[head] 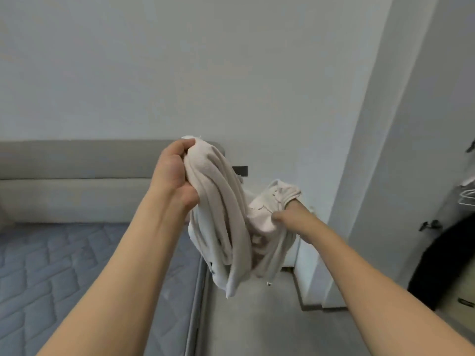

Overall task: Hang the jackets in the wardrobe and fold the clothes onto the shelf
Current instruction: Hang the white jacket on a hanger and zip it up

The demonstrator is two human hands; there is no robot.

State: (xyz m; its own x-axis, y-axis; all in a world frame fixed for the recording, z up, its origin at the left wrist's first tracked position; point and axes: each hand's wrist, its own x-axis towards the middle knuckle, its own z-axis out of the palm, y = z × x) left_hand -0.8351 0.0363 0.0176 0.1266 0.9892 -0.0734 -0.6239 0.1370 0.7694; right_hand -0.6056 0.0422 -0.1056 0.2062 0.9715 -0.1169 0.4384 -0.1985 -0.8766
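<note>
The garment [226, 227] hangs between bed [77, 265] at left and wardrobe [442, 253] at right.

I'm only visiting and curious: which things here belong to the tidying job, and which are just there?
Part of the job:
- cream garment, held up in the air
- left hand, gripping its top
- right hand, partly hidden in the cloth
- white hangers and dark clothing at the right edge

Just there:
- mattress
- headboard
- wall
- floor

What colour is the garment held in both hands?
Cream, off-white; the garment shows best in the head view.
</note>
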